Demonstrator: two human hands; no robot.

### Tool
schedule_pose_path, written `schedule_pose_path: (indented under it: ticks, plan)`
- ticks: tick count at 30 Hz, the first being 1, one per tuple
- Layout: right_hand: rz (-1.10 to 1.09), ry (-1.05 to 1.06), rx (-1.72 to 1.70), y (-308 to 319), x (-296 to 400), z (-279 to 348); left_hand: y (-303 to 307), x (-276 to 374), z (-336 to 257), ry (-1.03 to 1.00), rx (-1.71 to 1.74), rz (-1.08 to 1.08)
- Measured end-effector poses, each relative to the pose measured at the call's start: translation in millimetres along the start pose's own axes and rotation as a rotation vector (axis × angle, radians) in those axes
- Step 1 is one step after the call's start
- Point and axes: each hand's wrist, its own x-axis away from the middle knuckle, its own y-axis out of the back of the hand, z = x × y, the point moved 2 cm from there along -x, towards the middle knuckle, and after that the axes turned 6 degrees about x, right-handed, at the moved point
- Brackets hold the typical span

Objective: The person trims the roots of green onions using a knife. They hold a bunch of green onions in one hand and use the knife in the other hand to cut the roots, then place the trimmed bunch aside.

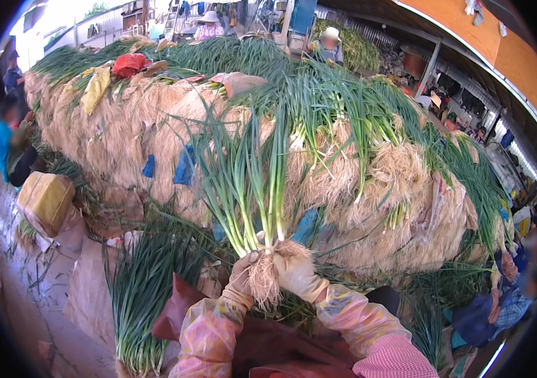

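Observation:
Both of my hands wear dirty, light-coloured gloves and meet at the base of a small bunch of green onions (245, 208). My left hand (241, 279) grips the pale lower stems on the left side. On the right, my right hand (297, 269) is closed around the base of other stems at the root end. Tangled tan roots (264, 279) hang between the two hands. The green leaves fan upward and away from me. Beyond them rises a big heap of green onions (155, 118), its fibrous roots facing me.
Trimmed-looking green onions (150, 283) lie in a pile at my left. Farther left, a yellow block-like container (46, 201) stands wrapped in plastic. A red bag (130, 65) and a yellow sack (95, 90) rest on the heap. Several people work around it.

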Motion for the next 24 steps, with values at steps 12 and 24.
schedule_pose_path:
  ticks: [12, 24]
  plan:
    - [0.138, -1.108, -1.031, 28.0, -54.3, -42.1, 10.9, 11.6, -4.8, 0.138, -0.004, -0.014]
    - [0.099, -1.085, -1.631, -89.4, -34.2, -78.5, 37.5, 7.9, -3.7, 0.121, 0.043, -0.122]
